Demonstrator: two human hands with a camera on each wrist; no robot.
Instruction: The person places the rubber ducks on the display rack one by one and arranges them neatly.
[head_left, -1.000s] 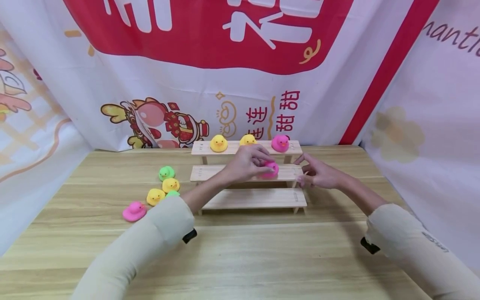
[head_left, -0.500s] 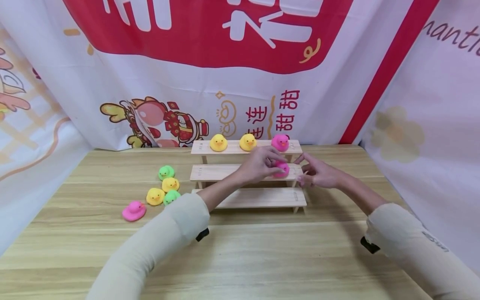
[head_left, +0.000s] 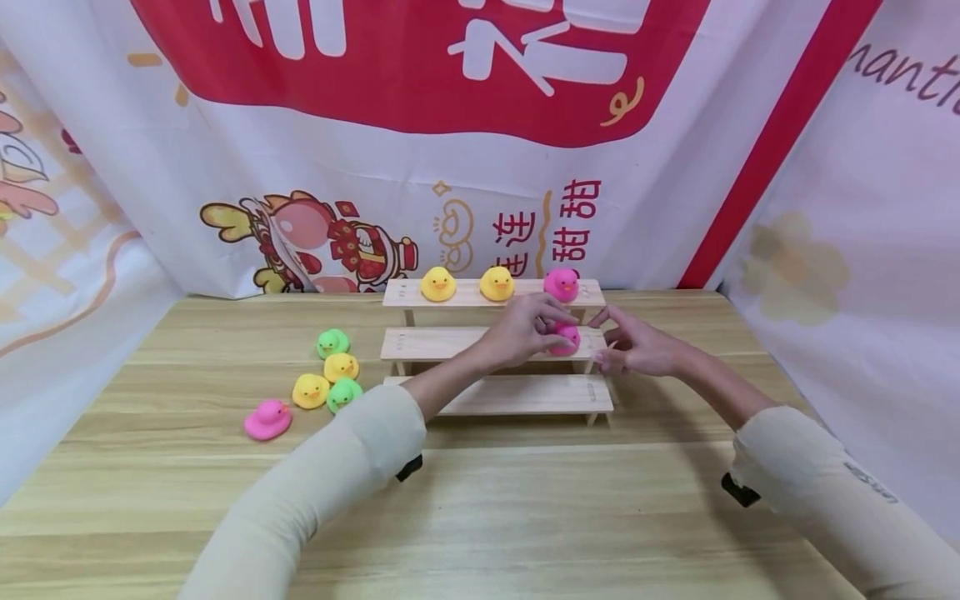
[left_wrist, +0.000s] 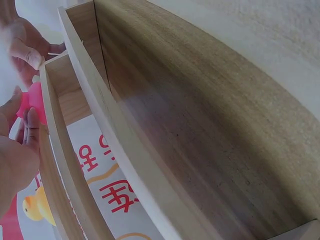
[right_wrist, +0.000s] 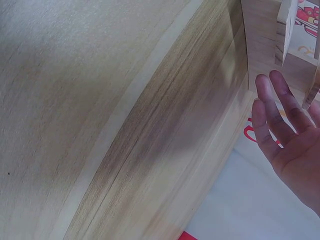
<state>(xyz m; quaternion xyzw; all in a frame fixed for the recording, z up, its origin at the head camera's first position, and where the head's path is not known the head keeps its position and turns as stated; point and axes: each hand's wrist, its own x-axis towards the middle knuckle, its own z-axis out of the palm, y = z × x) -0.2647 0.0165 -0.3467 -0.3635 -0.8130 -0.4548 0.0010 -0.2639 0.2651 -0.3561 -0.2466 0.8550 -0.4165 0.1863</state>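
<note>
My left hand [head_left: 525, 331] pinches a pink rubber duck [head_left: 567, 340] between thumb and fingers at the right end of the middle step of a three-tier wooden stand [head_left: 435, 343]. In the left wrist view the pink duck [left_wrist: 33, 104] sits at the step's edge, partly covered by fingers. My right hand [head_left: 647, 346] is beside the stand's right end, its fingers at the middle step's edge. The right wrist view shows that hand [right_wrist: 295, 135] with fingers extended; whether they touch the wood is unclear. Two yellow ducks [head_left: 438, 285] and another pink duck [head_left: 561, 285] stand on the top step.
Left of the stand, on the wooden table [head_left: 480, 517], lie two green ducks [head_left: 333, 343], two yellow ducks [head_left: 311, 391] and a pink duck [head_left: 268, 420]. A printed cloth [head_left: 360, 158] hangs behind the table. The bottom step [head_left: 517, 395] juts out in front.
My left hand has moved right along the middle step with the pink duck, then stayed nearly still for the last half second. The right hand has kept its place.
</note>
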